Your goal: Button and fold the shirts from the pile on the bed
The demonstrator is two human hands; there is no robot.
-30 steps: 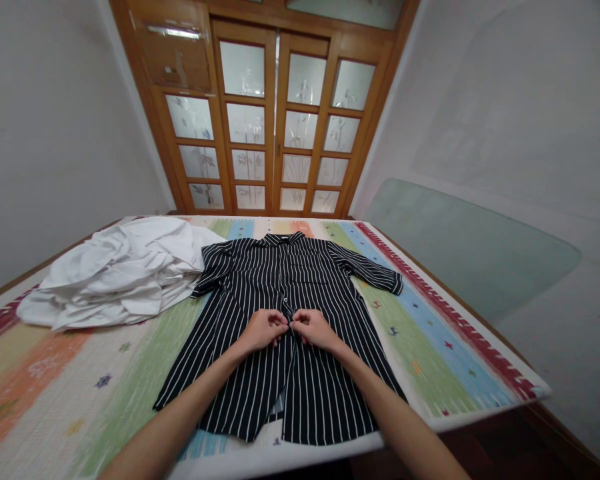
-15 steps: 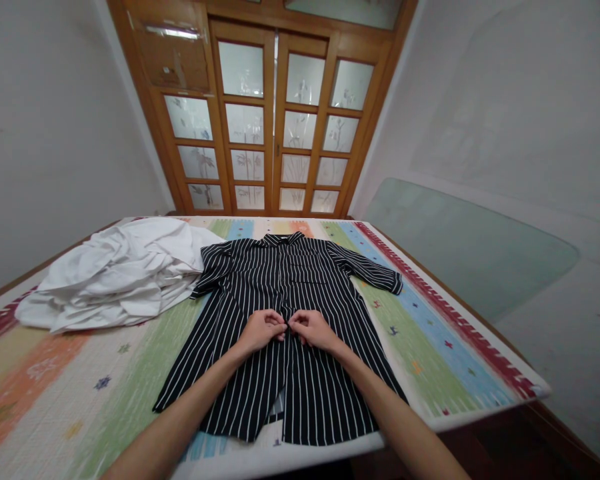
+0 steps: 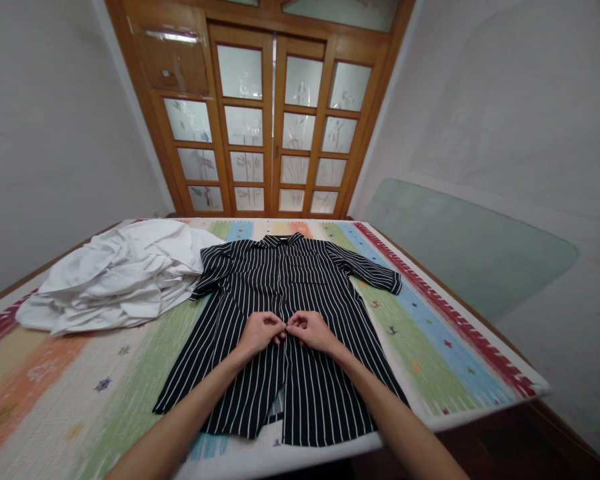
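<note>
A black shirt with white stripes (image 3: 325,393) lies front side up, its collar toward the far side and its short sleeves spread out. At the middle of its front opening, my left hand (image 3: 263,332) pinches the fabric between thumb and fingertips. My right hand (image 3: 310,330) pinches the same spot from the other side, the fingertips of both hands meeting. Any button there is hidden by the fingers. Below my hands, the front edges part toward the hem.
The shirt rests on a table with a colourful patterned cloth (image 3: 420,333). A heap of white fabric (image 3: 125,273) lies to the left, touching the left sleeve area. Wooden doors with glass panes (image 3: 245,127) stand beyond the table, with walls on both sides.
My fingertips have drawn slightly closer together at the front opening. The shirt and the white heap stay where they were.
</note>
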